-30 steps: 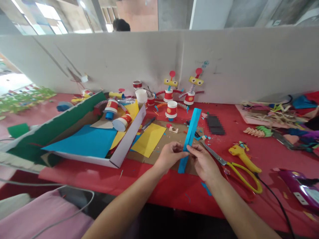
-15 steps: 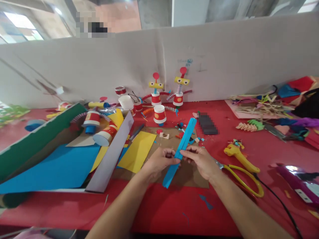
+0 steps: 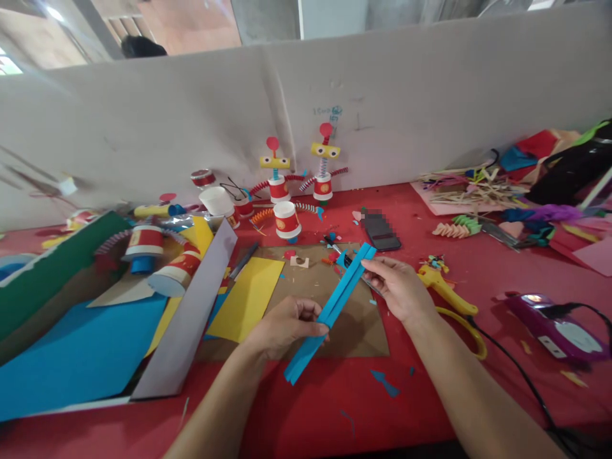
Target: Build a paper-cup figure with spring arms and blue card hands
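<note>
A long folded strip of blue paper (image 3: 340,294) slants between my hands, with a crease or slit running along its length. My left hand (image 3: 289,326) pinches it below the middle, thumb on top. Near its upper end, my right hand (image 3: 394,287) grips the edge between thumb and fingers. Below the strip lies a brown cardboard sheet (image 3: 363,331) with paper scraps on it. A yellow paper sheet (image 3: 251,296) rests at the cardboard's left, close to my left hand.
At left stands an open box (image 3: 191,319) with blue paper (image 3: 81,350) and cup figures. Paper-cup robots (image 3: 277,188) stand against the white partition (image 3: 191,108). A yellow glue gun (image 3: 447,290), yellow-handled scissors (image 3: 480,344), a black phone (image 3: 381,231) and a purple device (image 3: 557,328) lie rightward.
My right hand has slid up the strip toward its upper end, while my left hand keeps hold lower down. The strip leans more to the right. The camera view has shifted right.
</note>
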Action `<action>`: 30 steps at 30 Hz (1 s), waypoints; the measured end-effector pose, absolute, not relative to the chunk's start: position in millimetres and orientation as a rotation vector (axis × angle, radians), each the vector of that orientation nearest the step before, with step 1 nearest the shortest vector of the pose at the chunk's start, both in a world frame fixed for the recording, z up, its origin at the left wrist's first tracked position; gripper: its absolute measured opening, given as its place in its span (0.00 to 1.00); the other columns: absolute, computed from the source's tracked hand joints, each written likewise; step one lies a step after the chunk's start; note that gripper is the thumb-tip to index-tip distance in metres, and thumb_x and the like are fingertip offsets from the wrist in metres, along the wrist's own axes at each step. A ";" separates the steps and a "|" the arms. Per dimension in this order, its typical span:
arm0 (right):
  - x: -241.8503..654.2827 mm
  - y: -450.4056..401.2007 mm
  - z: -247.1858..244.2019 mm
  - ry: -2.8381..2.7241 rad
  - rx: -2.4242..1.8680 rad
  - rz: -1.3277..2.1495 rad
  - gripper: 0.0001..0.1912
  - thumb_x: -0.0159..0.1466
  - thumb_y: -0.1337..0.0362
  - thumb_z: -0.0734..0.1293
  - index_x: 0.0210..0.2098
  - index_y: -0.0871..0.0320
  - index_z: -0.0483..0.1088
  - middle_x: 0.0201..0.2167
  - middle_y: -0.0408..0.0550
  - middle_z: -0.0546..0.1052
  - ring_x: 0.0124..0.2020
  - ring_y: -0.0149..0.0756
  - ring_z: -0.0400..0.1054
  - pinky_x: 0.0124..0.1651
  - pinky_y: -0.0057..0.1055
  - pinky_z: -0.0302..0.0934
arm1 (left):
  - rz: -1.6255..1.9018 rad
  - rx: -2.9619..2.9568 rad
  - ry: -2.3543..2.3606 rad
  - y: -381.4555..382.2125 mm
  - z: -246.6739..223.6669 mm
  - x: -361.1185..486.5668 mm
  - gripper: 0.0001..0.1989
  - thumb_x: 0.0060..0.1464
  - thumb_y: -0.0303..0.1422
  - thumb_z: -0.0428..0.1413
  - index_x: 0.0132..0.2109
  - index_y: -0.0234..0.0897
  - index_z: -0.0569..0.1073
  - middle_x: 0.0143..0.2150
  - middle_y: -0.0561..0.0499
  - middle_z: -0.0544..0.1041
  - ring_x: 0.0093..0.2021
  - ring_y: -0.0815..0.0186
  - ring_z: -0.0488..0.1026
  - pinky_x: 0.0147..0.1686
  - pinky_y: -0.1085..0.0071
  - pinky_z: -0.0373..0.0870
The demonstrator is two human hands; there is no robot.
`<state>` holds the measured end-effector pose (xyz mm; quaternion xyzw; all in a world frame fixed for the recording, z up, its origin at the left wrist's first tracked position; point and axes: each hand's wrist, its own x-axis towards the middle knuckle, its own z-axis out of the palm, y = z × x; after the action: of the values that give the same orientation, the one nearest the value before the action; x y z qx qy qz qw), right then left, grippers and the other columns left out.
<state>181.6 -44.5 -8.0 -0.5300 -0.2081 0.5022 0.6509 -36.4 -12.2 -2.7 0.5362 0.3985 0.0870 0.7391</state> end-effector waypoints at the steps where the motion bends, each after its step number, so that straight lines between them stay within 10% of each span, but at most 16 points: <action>1: 181.7 -44.7 -8.2 -0.464 -1.193 1.129 0.14 0.40 0.60 0.79 0.18 0.58 0.72 0.16 0.40 0.72 0.19 0.23 0.60 0.22 0.23 0.50 | 0.194 1.178 0.874 -11.2 -1.7 -37.5 0.10 0.38 0.34 0.65 0.28 0.35 0.72 0.24 0.54 0.77 0.25 0.70 0.73 0.29 0.74 0.67; 10: 159.3 -51.8 -10.9 -0.550 -1.121 1.230 0.16 0.45 0.56 0.78 0.31 0.55 0.76 0.28 0.40 0.77 0.29 0.28 0.68 0.28 0.24 0.57 | 0.276 1.169 0.945 -7.9 0.2 -40.4 0.12 0.37 0.35 0.66 0.28 0.34 0.74 0.24 0.52 0.77 0.25 0.69 0.73 0.30 0.72 0.68; 15: 141.6 -59.0 -17.0 -0.854 -1.264 1.484 0.14 0.46 0.56 0.77 0.22 0.60 0.76 0.19 0.44 0.75 0.23 0.29 0.65 0.29 0.28 0.57 | 0.302 1.215 0.941 -9.1 -5.5 -38.7 0.11 0.38 0.34 0.66 0.29 0.33 0.75 0.24 0.53 0.76 0.26 0.69 0.72 0.30 0.73 0.67; 30: 184.4 -46.3 -7.7 -0.387 -1.136 0.954 0.18 0.50 0.48 0.73 0.30 0.56 0.75 0.27 0.44 0.77 0.25 0.28 0.68 0.27 0.26 0.59 | 0.347 1.121 0.906 -9.0 -8.8 -38.5 0.11 0.37 0.34 0.67 0.27 0.34 0.74 0.24 0.52 0.78 0.26 0.69 0.73 0.30 0.73 0.66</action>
<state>184.4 -46.3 -7.7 -0.5141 -0.1752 0.4314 0.7203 -38.5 -9.0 -8.8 0.5104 0.4128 0.1582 0.7376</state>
